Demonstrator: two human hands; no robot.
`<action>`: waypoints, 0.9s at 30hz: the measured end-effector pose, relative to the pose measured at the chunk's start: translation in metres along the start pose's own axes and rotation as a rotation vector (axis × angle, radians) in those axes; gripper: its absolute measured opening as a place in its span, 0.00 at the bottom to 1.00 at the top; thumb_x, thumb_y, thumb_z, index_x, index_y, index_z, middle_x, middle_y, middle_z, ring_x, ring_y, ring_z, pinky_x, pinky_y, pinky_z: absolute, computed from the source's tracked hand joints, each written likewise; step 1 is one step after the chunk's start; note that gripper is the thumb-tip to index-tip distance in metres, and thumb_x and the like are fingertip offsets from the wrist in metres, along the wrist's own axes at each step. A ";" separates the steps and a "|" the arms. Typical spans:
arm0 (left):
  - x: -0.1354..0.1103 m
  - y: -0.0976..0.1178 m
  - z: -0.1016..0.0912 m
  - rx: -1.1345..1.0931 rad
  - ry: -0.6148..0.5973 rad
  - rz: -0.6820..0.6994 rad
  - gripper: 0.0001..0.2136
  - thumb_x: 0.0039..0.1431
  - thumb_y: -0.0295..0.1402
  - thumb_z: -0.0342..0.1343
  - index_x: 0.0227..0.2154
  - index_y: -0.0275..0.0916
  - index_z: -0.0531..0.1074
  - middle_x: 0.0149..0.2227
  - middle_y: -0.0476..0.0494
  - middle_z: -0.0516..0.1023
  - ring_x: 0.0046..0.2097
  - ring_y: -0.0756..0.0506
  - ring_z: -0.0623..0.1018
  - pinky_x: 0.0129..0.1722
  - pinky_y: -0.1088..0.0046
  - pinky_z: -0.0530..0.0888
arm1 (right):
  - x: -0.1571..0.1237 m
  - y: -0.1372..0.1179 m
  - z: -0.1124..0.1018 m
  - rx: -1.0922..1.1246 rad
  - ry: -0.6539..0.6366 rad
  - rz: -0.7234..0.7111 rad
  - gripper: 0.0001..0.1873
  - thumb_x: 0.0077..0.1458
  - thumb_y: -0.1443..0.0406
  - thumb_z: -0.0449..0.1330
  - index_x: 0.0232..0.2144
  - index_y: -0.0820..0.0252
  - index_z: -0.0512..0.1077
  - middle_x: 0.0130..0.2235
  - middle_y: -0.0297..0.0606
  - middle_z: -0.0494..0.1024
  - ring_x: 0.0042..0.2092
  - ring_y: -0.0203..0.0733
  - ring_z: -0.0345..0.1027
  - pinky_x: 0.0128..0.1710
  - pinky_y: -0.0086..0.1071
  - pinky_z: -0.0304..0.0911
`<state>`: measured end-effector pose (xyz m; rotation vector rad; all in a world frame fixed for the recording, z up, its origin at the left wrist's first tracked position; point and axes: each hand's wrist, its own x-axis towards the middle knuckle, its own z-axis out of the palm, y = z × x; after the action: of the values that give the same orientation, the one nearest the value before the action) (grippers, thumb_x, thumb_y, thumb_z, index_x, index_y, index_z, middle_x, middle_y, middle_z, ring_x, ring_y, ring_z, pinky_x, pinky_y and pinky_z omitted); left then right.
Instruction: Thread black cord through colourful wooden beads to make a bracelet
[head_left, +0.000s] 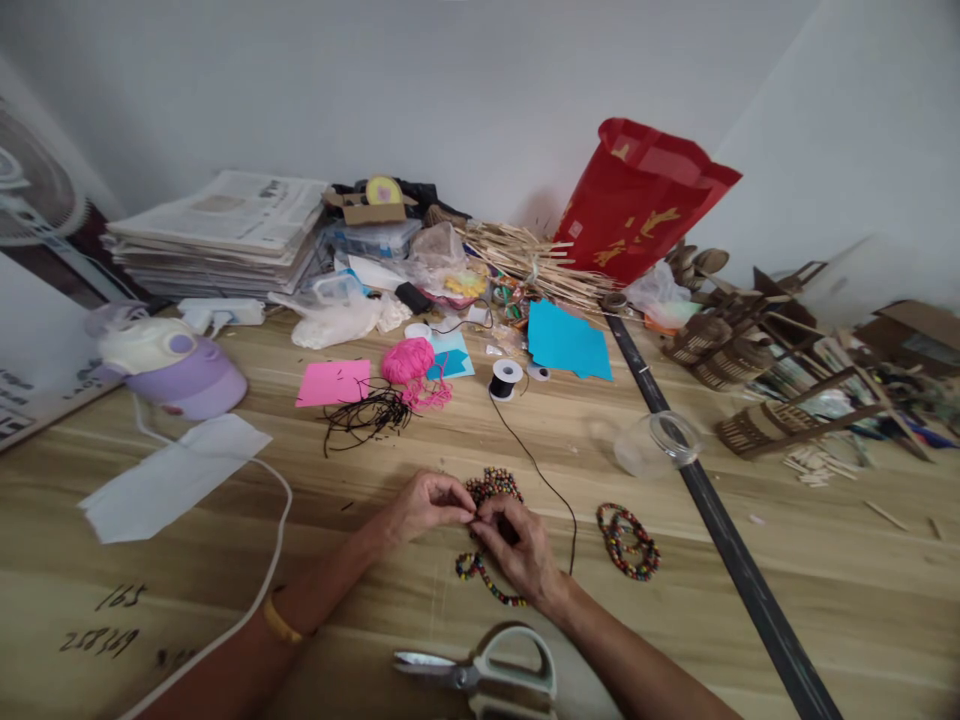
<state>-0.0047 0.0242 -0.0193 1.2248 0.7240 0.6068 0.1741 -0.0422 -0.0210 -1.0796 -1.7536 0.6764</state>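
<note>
My left hand (pixel 426 503) and my right hand (pixel 517 548) meet at their fingertips over the wooden table (pixel 375 640), both pinched on a strand of coloured beads (pixel 484 578) that trails below them. A small heap of loose beads (pixel 491 485) lies just behind the fingers. A thin black cord (pixel 541 478) runs from near my right hand up to a black spool (pixel 505 379). A finished beaded loop (pixel 627 541) lies to the right of my right hand. What exactly the fingertips pinch is too small to see.
Scissors (pixel 487 673) lie at the near edge. A clear plastic cup (pixel 654 443) lies tipped beside a long dark bar (pixel 720 520). Pink yarn (pixel 409 362), pink paper (pixel 334 382), blue paper (pixel 568 342), stacked newspapers (pixel 225 225), a red bag (pixel 637 200) and wicker pieces (pixel 720 345) crowd the back.
</note>
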 end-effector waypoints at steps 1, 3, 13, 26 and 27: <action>0.000 0.000 0.000 -0.010 -0.002 -0.009 0.09 0.40 0.31 0.68 0.25 0.32 0.76 0.25 0.48 0.78 0.28 0.52 0.73 0.31 0.77 0.68 | 0.000 0.000 0.000 0.000 0.001 -0.005 0.06 0.59 0.63 0.58 0.32 0.60 0.69 0.25 0.33 0.70 0.26 0.34 0.64 0.25 0.25 0.59; 0.000 0.000 0.001 -0.024 0.001 -0.013 0.10 0.39 0.31 0.68 0.24 0.32 0.75 0.24 0.48 0.78 0.27 0.52 0.73 0.31 0.77 0.68 | 0.000 0.000 0.001 -0.002 -0.005 -0.018 0.07 0.60 0.63 0.58 0.31 0.60 0.69 0.25 0.33 0.70 0.26 0.34 0.64 0.25 0.25 0.59; 0.000 0.002 0.002 -0.017 0.007 -0.013 0.10 0.38 0.32 0.69 0.22 0.31 0.75 0.23 0.47 0.77 0.26 0.52 0.72 0.29 0.78 0.67 | -0.001 0.001 0.001 -0.003 -0.022 -0.014 0.08 0.60 0.62 0.57 0.30 0.60 0.68 0.25 0.34 0.70 0.26 0.34 0.64 0.26 0.25 0.60; -0.002 0.002 0.001 0.073 -0.051 0.026 0.09 0.43 0.34 0.66 0.23 0.33 0.75 0.23 0.49 0.75 0.26 0.52 0.70 0.29 0.79 0.65 | 0.001 -0.001 0.000 0.023 -0.031 -0.035 0.06 0.57 0.63 0.60 0.32 0.59 0.67 0.26 0.31 0.67 0.25 0.33 0.60 0.24 0.26 0.58; -0.002 0.001 0.001 0.078 -0.053 0.033 0.09 0.44 0.34 0.66 0.22 0.33 0.75 0.23 0.49 0.75 0.26 0.52 0.70 0.28 0.79 0.64 | 0.002 -0.001 0.000 0.019 -0.030 -0.059 0.05 0.57 0.64 0.60 0.33 0.59 0.68 0.26 0.32 0.67 0.26 0.34 0.61 0.26 0.26 0.59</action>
<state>-0.0056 0.0227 -0.0176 1.3226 0.6893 0.5760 0.1734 -0.0413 -0.0195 -1.0055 -1.7937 0.6744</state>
